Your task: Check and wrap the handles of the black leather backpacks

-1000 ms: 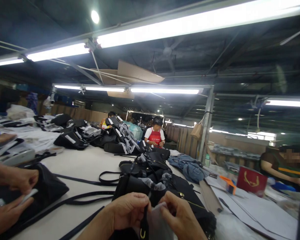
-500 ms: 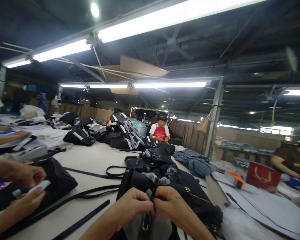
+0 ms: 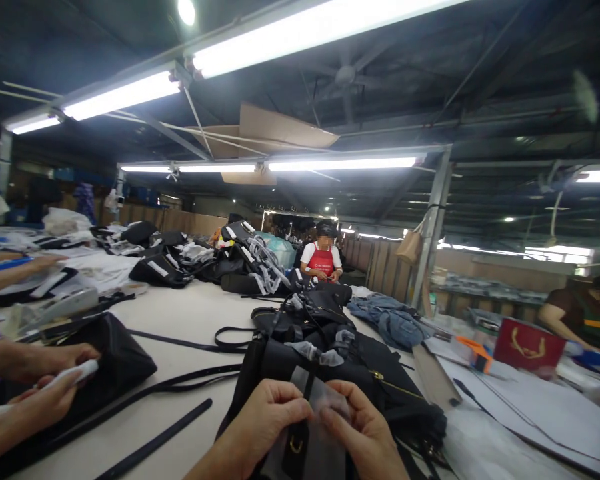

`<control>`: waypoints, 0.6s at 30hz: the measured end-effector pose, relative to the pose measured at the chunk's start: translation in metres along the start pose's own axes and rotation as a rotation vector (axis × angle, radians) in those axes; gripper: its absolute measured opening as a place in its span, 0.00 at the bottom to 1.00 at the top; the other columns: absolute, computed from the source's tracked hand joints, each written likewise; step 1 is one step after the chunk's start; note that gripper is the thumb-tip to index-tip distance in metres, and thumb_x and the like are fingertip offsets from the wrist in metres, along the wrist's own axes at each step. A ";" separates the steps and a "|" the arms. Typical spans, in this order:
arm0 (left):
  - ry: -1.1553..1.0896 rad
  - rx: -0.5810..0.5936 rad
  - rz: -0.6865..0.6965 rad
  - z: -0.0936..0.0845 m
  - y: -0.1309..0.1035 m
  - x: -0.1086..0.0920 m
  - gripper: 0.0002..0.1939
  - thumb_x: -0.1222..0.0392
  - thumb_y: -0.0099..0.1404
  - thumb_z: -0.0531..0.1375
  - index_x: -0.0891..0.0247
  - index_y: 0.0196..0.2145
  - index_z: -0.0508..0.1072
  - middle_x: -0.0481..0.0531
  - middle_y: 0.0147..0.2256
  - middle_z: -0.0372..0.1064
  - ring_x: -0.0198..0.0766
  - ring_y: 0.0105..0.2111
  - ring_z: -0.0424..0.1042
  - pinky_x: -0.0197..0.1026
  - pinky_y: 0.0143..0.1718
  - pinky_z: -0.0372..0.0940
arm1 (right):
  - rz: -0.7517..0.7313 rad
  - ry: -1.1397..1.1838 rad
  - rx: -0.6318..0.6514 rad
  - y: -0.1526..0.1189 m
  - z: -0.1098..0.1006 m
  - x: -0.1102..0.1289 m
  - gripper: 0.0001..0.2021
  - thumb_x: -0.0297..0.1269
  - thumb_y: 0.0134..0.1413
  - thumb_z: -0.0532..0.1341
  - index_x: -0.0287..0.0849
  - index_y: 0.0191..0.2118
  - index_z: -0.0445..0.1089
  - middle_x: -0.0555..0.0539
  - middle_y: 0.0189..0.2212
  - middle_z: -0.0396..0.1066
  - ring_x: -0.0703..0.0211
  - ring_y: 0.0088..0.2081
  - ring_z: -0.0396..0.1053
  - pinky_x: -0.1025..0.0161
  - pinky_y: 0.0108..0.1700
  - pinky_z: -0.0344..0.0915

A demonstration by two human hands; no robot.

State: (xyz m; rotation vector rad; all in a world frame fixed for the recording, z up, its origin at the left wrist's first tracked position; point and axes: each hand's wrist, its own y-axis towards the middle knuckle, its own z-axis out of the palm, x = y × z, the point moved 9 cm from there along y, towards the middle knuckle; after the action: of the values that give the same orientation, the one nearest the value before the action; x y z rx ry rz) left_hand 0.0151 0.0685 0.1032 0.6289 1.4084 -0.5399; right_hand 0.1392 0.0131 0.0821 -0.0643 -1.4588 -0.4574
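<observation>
A black bag [image 3: 267,363] lies on the table before me. Over its front is a translucent wrapping sheet [image 3: 325,460], with a narrow black strap [image 3: 299,435] bearing a gold-coloured buckle [image 3: 296,445]. My left hand [image 3: 273,413] pinches beside the strap; whether it has the strap too or only the sheet's edge, I cannot tell. My right hand [image 3: 357,427] has the sheet between thumb and fingers, just right of the strap. Crumpled clear wrap [image 3: 330,355] covers the bag's handle parts.
More black bags [image 3: 310,308] and a wrapped pile [image 3: 250,260] stretch beyond. To the left, a co-worker's hands [image 3: 55,387] work over another black bag [image 3: 123,360]. Loose straps [image 3: 165,437] cross the table. Blue-grey fabric [image 3: 390,323], a red box [image 3: 527,347] and white sheets [image 3: 525,407] sit right.
My right hand has shifted a little right, away from the left, and the translucent sheet now shows spread between them. The co-worker's hands on the left have moved slightly.
</observation>
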 end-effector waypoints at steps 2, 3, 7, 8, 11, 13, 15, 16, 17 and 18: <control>0.001 -0.009 0.064 0.002 -0.003 -0.004 0.14 0.53 0.50 0.64 0.65 0.18 0.66 0.43 0.18 0.56 0.30 0.21 0.53 0.34 0.23 0.48 | 0.037 0.061 -0.004 -0.002 0.006 0.002 0.21 0.51 0.40 0.71 0.41 0.34 0.69 0.53 0.23 0.72 0.62 0.23 0.67 0.67 0.26 0.63; -0.004 -0.004 0.097 0.003 -0.004 -0.007 0.14 0.54 0.51 0.63 0.64 0.19 0.65 0.42 0.18 0.56 0.30 0.21 0.53 0.34 0.24 0.49 | 0.047 0.075 -0.005 -0.003 0.010 0.006 0.19 0.50 0.41 0.71 0.41 0.32 0.69 0.53 0.23 0.72 0.63 0.23 0.67 0.68 0.26 0.63; 0.009 -0.040 0.194 0.000 -0.009 -0.013 0.06 0.60 0.53 0.61 0.65 0.28 0.68 0.40 0.20 0.56 0.29 0.22 0.54 0.33 0.24 0.50 | -0.018 0.028 -0.093 -0.005 0.016 0.025 0.20 0.51 0.41 0.70 0.41 0.35 0.72 0.50 0.25 0.76 0.59 0.27 0.71 0.67 0.27 0.64; 0.033 -0.070 0.204 -0.003 -0.010 -0.013 0.07 0.62 0.54 0.60 0.64 0.32 0.69 0.39 0.19 0.54 0.29 0.21 0.53 0.33 0.23 0.50 | -0.051 0.004 -0.139 -0.005 0.015 0.029 0.22 0.53 0.40 0.70 0.41 0.36 0.73 0.49 0.27 0.77 0.56 0.29 0.72 0.66 0.29 0.66; 0.108 -0.151 0.215 -0.008 -0.013 -0.012 0.17 0.67 0.53 0.58 0.62 0.42 0.67 0.37 0.19 0.55 0.30 0.20 0.55 0.32 0.21 0.51 | -0.102 -0.017 -0.234 -0.005 0.016 0.033 0.26 0.53 0.36 0.71 0.41 0.40 0.72 0.46 0.31 0.80 0.49 0.34 0.76 0.62 0.33 0.69; 0.139 -0.182 0.219 -0.008 -0.014 -0.011 0.22 0.68 0.54 0.58 0.62 0.47 0.65 0.38 0.20 0.60 0.31 0.21 0.59 0.32 0.22 0.54 | -0.090 0.007 -0.245 -0.004 0.020 0.034 0.27 0.52 0.34 0.72 0.42 0.41 0.72 0.45 0.31 0.80 0.47 0.34 0.77 0.60 0.34 0.71; 0.151 -0.228 0.228 -0.010 -0.016 -0.011 0.25 0.67 0.54 0.60 0.62 0.51 0.62 0.40 0.21 0.64 0.32 0.22 0.62 0.33 0.24 0.57 | -0.067 0.029 -0.237 -0.004 0.023 0.036 0.28 0.50 0.32 0.73 0.41 0.41 0.70 0.45 0.30 0.80 0.48 0.33 0.77 0.60 0.35 0.71; 0.129 -0.239 0.226 -0.010 -0.018 -0.010 0.27 0.66 0.54 0.60 0.62 0.52 0.60 0.41 0.22 0.67 0.33 0.22 0.64 0.33 0.25 0.58 | -0.055 0.034 -0.231 -0.005 0.024 0.037 0.29 0.50 0.31 0.74 0.41 0.41 0.70 0.45 0.29 0.80 0.48 0.33 0.77 0.60 0.35 0.71; 0.087 -0.235 0.217 -0.010 -0.019 -0.007 0.29 0.65 0.54 0.62 0.62 0.52 0.58 0.42 0.23 0.69 0.34 0.23 0.66 0.34 0.26 0.60 | -0.040 0.037 -0.223 -0.005 0.025 0.039 0.30 0.50 0.31 0.74 0.41 0.42 0.69 0.44 0.29 0.80 0.48 0.33 0.77 0.61 0.34 0.71; 0.024 -0.217 0.205 -0.010 -0.020 -0.004 0.30 0.64 0.54 0.63 0.61 0.52 0.56 0.44 0.25 0.71 0.35 0.24 0.68 0.35 0.26 0.61 | -0.026 0.039 -0.214 -0.006 0.025 0.040 0.31 0.50 0.31 0.74 0.41 0.42 0.68 0.44 0.29 0.80 0.48 0.33 0.77 0.61 0.34 0.71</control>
State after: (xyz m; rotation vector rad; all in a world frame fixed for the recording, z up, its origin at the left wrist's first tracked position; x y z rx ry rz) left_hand -0.0063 0.0611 0.1047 0.5973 1.3835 -0.2147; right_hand 0.1156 0.0055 0.1227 -0.2061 -1.3699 -0.6319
